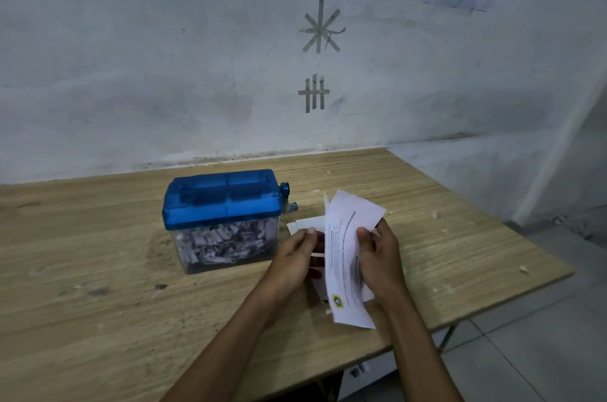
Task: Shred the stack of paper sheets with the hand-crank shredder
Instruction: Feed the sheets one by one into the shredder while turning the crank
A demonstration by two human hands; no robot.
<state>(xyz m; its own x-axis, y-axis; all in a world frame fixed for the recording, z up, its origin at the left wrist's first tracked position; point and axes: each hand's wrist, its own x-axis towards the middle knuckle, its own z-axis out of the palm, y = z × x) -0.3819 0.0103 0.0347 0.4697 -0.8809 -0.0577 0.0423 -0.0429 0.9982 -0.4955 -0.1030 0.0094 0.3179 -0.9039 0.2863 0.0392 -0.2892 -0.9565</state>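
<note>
The hand-crank shredder stands on the wooden table; its lid is blue, its clear bin holds paper shreds, and its crank sticks out on the right side. Right of it, both hands hold printed paper sheets lifted off the table and bent lengthwise. My left hand pinches the left edge of the sheets. My right hand grips their right side, thumb on top. More white paper lies flat on the table behind my left hand.
The table's right edge drops off to a tiled floor. A grey wall with tape marks stands right behind the table. Small paper scraps dot the tabletop.
</note>
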